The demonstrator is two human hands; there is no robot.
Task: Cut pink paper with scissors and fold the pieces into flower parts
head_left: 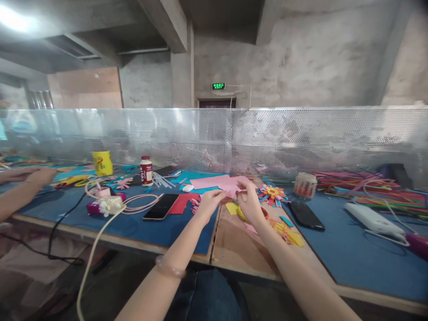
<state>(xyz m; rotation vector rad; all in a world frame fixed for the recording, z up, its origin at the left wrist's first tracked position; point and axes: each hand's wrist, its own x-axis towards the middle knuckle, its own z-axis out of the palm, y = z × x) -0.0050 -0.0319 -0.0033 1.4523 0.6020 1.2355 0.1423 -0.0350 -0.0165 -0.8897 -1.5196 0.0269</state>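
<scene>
My left hand (209, 203) and my right hand (250, 203) meet over the table's middle, both pinching a small pink paper piece (233, 189) between their fingertips. A larger pink sheet (209, 181) lies flat just behind it. Under my right hand sit yellow paper scraps (231, 208) and something yellow and red, partly hidden. A colourful paper flower (271, 194) rests just to the right of my right hand.
Two black phones (161, 206) (306, 215) lie on the blue mat. A red bottle (146, 171), yellow cup (102, 162), small jar (305, 185), white power bank (373, 219) and coloured strips (364, 185) surround them. Another person's hand (30, 174) rests far left. A perforated screen (234, 133) backs the table.
</scene>
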